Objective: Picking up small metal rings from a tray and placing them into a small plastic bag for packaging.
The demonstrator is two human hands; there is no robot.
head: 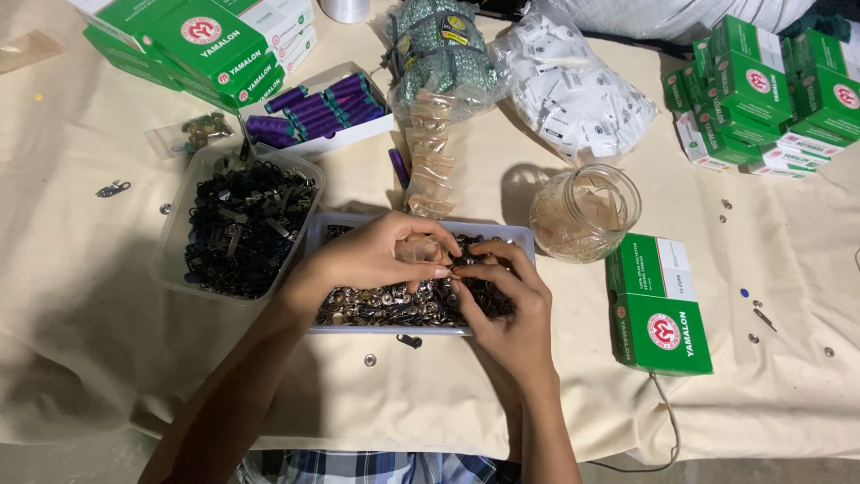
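Both hands meet over my fastener tray; left hand pinches a clear pouch open; right hand pinched shut feeding it.

Premises: a small sewing-supplies workroom or haberdashery packing station. Evidence: a desk covered with cream cloth, carrying stacked green thread boxes, an open box of purple thread spools, a clear tub of black metal fittings, a tray of snap buttons, a bag of small white packets, a glass jar, and loose studs scattered about.
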